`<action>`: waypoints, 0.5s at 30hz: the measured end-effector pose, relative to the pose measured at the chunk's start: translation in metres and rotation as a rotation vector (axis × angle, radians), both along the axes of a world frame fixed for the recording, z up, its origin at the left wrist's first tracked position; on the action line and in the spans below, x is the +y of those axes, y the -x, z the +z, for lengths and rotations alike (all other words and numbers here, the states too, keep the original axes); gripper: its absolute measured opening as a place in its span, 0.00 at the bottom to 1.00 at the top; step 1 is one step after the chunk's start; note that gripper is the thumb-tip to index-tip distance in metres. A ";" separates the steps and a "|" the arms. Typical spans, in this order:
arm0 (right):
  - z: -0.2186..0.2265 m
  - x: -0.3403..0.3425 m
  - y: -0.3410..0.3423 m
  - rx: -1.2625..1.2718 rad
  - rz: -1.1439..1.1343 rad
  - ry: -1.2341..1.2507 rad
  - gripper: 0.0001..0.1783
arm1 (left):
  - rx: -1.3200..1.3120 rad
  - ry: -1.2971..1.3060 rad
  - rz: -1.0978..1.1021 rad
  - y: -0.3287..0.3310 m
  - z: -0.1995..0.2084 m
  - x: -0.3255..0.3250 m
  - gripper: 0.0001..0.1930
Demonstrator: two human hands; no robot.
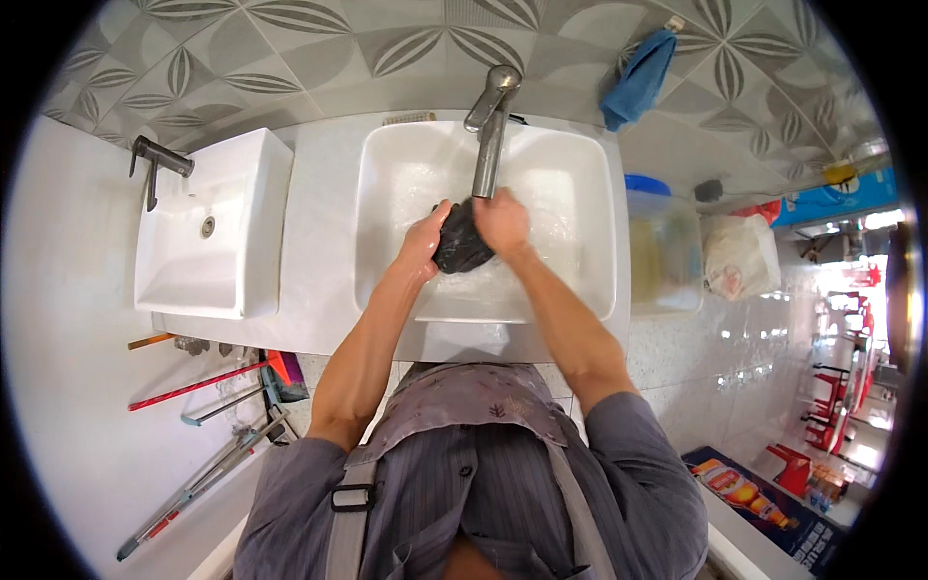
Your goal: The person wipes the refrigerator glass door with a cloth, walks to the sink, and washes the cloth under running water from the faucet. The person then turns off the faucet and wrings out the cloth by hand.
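Observation:
Both hands are over the white sink [570,298], below the metal faucet [490,155]. A black, wet-looking crumpled bundle [462,244] is between them; its kind is not clear. On its left side, my left hand [422,240] grips it with the thumb on top and the other fingers partly hidden. At the bundle's upper right, my right hand [501,222] is curled against it, right at the tip of the spout. The spout and the bundle cover some of its fingers. Water shows on the sink bottom around the bundle.
A smaller white basin [164,295] with a dark faucet [159,159] stands left. A blue cloth [638,82] hangs on the tiled wall. Right of the sink are a translucent tub [667,280] and a white bag [742,256]. Brooms and poles [208,478] lie lower left.

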State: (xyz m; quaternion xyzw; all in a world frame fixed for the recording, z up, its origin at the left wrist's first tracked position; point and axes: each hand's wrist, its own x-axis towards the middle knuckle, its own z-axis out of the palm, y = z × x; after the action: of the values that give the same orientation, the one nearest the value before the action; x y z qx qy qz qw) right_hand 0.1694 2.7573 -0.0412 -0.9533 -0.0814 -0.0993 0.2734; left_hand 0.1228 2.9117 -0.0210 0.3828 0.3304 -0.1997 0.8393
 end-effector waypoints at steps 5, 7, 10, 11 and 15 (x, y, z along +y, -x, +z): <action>-0.013 -0.060 0.002 -0.188 -0.144 0.046 0.18 | -0.095 -0.192 -0.087 0.020 0.038 0.017 0.31; -0.025 -0.050 0.010 0.233 -0.026 -0.296 0.24 | -0.067 -0.243 -0.125 0.017 0.039 0.009 0.32; 0.018 0.013 0.039 0.519 0.050 -0.562 0.25 | 0.054 -0.113 -0.041 0.010 0.018 0.009 0.33; 0.035 0.029 0.050 0.513 0.084 -0.596 0.24 | -0.011 0.093 -0.030 0.006 0.005 0.013 0.32; 0.074 0.075 0.087 0.330 0.143 -0.638 0.18 | -0.348 0.230 -0.094 0.005 -0.076 0.043 0.23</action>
State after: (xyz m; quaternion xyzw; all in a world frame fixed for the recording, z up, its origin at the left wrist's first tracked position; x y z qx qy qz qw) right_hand 0.0824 2.8327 0.0328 -0.8151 -0.0677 0.0548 0.5727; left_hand 0.1180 2.9545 -0.0969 0.3279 0.1374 -0.2058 0.9117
